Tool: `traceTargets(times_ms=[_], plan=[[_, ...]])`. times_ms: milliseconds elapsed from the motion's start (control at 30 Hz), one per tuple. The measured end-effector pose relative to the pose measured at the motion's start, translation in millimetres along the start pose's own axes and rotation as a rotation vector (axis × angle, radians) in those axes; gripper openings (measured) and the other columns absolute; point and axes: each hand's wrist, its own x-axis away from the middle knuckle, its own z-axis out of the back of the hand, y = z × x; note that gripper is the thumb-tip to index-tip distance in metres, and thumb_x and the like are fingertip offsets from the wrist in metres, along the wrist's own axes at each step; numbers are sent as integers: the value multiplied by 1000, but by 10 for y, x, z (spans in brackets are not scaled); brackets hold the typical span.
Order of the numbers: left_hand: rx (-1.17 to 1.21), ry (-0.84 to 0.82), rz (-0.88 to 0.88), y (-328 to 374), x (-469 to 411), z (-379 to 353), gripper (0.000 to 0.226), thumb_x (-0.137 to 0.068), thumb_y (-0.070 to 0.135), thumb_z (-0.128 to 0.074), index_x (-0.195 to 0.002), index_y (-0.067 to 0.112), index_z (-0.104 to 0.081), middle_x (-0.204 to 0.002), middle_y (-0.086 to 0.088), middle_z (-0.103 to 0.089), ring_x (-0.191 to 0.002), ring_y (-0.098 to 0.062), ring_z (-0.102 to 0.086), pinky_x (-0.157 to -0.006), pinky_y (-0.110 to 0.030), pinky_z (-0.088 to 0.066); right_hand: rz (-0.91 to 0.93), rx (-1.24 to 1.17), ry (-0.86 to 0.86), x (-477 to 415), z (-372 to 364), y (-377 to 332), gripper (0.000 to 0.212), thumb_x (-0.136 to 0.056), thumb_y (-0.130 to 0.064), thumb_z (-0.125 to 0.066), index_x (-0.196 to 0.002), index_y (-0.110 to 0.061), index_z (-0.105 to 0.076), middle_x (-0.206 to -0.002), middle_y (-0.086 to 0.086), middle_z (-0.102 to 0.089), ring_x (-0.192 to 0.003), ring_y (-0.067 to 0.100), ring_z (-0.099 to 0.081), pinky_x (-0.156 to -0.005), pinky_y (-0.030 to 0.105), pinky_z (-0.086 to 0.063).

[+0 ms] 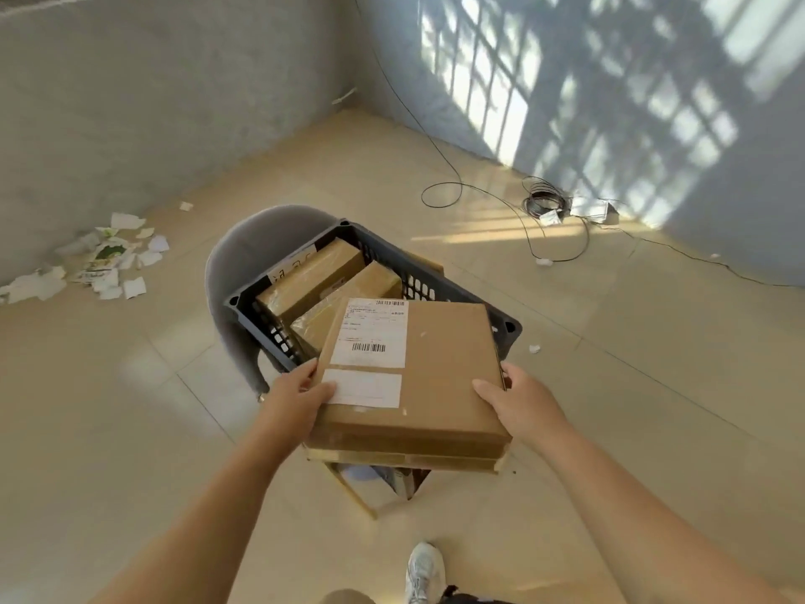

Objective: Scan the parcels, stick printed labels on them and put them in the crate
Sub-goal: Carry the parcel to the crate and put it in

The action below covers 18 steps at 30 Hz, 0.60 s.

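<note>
Left grip (300,392) and right grip (520,396) clasping flat labelled parcel (440,372), over crate (435,283)

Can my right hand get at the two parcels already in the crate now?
Probably not: the right hand, with the left hand, grips the labelled parcel, which hangs over the near side of the crate, in front of the two parcels inside.

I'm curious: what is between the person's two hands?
In the head view, a flat brown parcel fills the gap; the left hand and right hand hold its near corners.
</note>
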Motion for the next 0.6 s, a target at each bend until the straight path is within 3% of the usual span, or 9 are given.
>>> traceTargets(times_ms=[100, 167, 267, 367, 433, 533, 600], plan=[[-106, -30, 74, 44, -386, 46, 48, -95, 35, -48, -141, 21, -41, -134, -1, -50, -117, -21, -48, -86, -28, -35, -31, 24, -51, -145, 12, -191, 49, -95, -41, -51, -139, -20, -41, -131, 0, -54, -101, 14, -50, -82, 28, -42], [-186, -89, 106, 38, -666, 66, 48, -94, 37, -49, -139, 19, -44, -137, -2, -49, -121, -23, -46, -90, -30, -34, -73, 67, -49, -257, -21, -289, 49, -94, -45, -52, -136, -22, -42, -127, -1, -55, -102, 15, -52, -81, 28, -43], [-296, -191, 85, 49, -1045, 65, 39, -93, 35, -49, -127, 17, -53, -120, -3, -58, -100, -20, -52, -85, -33, -43, -152, 146, -12, -425, -119, -435, 42, -90, -48, -52, -122, -21, -50, -110, 0, -59, -95, 17, -57, -79, 32, -50], [-345, -266, 54, 71, -1359, 70, 42, -92, 32, -53, -130, 16, -51, -103, -1, -57, -79, -13, -53, -68, -27, -44, -215, 244, -7, -590, -242, -591, 27, -93, -41, -47, -103, -18, -53, -98, 3, -58, -88, 18, -56, -80, 32, -49], [-394, -328, 13, 98, -1553, 104, 46, -91, 31, -56, -133, 14, -48, -107, -3, -60, -75, -11, -53, -60, -22, -42, -259, 250, 3, -709, -330, -669, 25, -95, -38, -47, -100, -15, -55, -94, 4, -58, -88, 19, -56, -77, 32, -48], [-477, -386, -46, 142, -1843, 155, 53, -89, 34, -59, -135, 13, -45, -130, -6, -57, -104, -21, -56, -82, -28, -45, -360, 152, 44, -888, -506, -691, 21, -93, -37, -51, -94, -16, -58, -88, 3, -59, -79, 16, -57, -63, 27, -44], [-516, -421, -88, 150, -2008, 164, 53, -87, 34, -62, -134, 14, -46, -131, -6, -55, -112, -22, -54, -85, -29, -43, -389, 146, 38, -979, -659, -667, 18, -95, -34, -51, -97, -17, -58, -89, 1, -60, -79, 14, -56, -62, 25, -41]])
